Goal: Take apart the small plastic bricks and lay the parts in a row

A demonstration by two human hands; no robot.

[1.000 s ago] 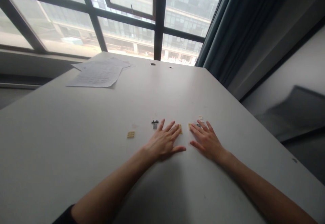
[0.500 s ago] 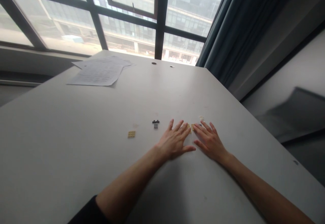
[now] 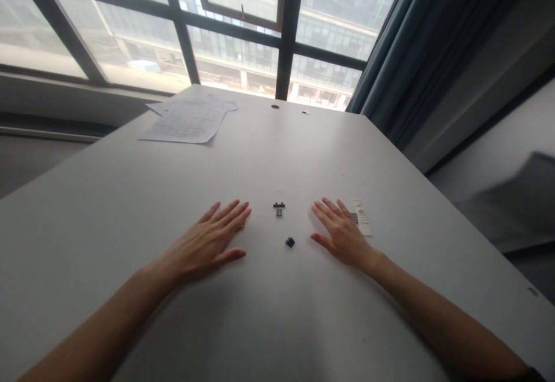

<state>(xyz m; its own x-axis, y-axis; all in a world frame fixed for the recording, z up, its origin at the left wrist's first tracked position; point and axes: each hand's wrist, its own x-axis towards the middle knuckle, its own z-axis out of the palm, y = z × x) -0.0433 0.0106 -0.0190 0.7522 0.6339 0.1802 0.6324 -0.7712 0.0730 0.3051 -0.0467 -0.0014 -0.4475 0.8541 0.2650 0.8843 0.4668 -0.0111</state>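
The left hand [image 3: 219,233] lies flat, a tan piece [image 3: 241,227] peeking out beneath; between the hands sits a black block [image 3: 290,243]. The right hand [image 3: 340,229], also flattened, adjoins pale pieces [image 3: 363,219]. Looks like arranging; grasping would need curled fingers.

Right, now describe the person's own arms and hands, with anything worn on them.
The left hand and right hand are bare: no glove, ring, watch or bracelet shows. The left arm is uncovered as far as the picture reaches. The right arm is too, except for a bit of dark sleeve at the bottom right corner.
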